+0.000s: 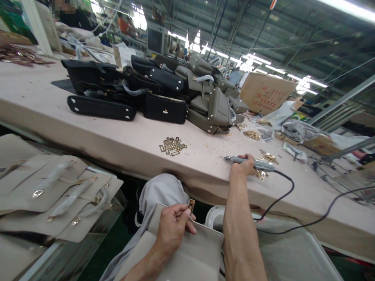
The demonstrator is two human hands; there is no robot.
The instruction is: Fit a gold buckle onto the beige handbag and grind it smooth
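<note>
Between the thumb and fingers of my left hand (pixel 174 226) is a small gold metal plate (pixel 191 206), held at the edge of a beige leather piece (pixel 202 242) that lies across my lap. My right hand (pixel 247 165) is stretched out over the table, its fingers wrapped round a grey corded electric screwdriver (pixel 259 164) whose tip points left. A small heap of rectangular metal frames (pixel 173 146) lies on the table to the left of the screwdriver. More gold fittings (pixel 268 157) lie just beyond and beside my right hand.
Black bags (pixel 101 107) and grey-brown bags (pixel 218 107) are piled along the table (pixel 131 136). Beige bag parts (pixel 55 195) are stacked at the left. A cardboard box (pixel 266 93) stands at the back right. The black cord (pixel 293 187) runs off to the right.
</note>
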